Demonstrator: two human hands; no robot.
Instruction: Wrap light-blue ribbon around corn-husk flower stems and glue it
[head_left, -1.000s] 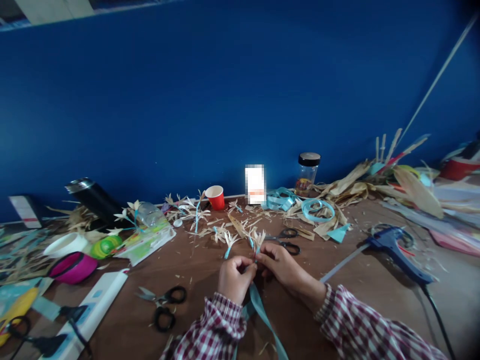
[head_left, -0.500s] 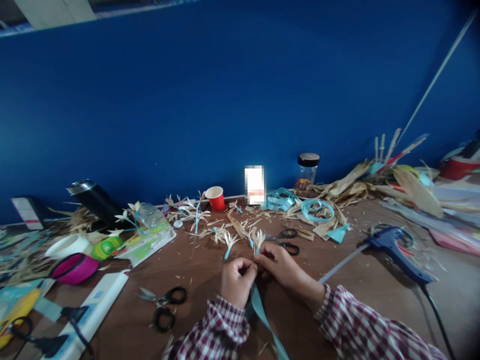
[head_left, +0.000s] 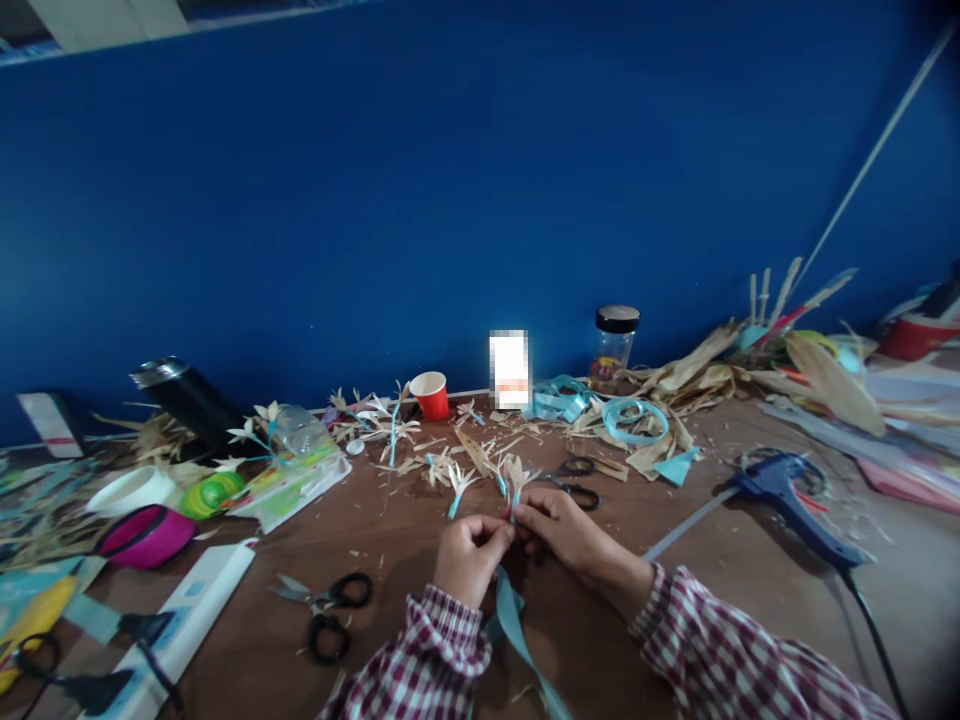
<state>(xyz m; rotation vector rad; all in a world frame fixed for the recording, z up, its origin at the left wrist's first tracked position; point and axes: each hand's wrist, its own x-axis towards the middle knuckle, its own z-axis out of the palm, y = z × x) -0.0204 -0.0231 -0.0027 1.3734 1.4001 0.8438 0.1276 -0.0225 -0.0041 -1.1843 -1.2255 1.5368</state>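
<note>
Both hands meet low in the middle of the head view, fingertips pinched close together. My right hand point(head_left: 559, 525) is closed on the base of a small pale husk flower point(head_left: 515, 473), whose petals stick up above the fingers. Thumb and forefinger of my left hand point(head_left: 474, 555) pinch a light-blue ribbon point(head_left: 517, 625) at the flower's base, and its long end hangs down between the forearms. The exact wrap under the fingertips is hidden. Just beyond lie a similar flower with a blue stem point(head_left: 460, 487) and black-handled scissors point(head_left: 574, 480).
A second pair of scissors point(head_left: 326, 605) lies to the left, near a white power strip point(head_left: 199, 610). At right rests a blue glue gun point(head_left: 799, 500) with its cord. Husk scraps, ribbon coils point(head_left: 634, 420), a red paper cup point(head_left: 430, 397) and a lidded jar point(head_left: 615, 350) line the back.
My left hand has shifted slightly left, and the hanging ribbon has swung a little to the left. My right hand stays nearly in place with the flower.
</note>
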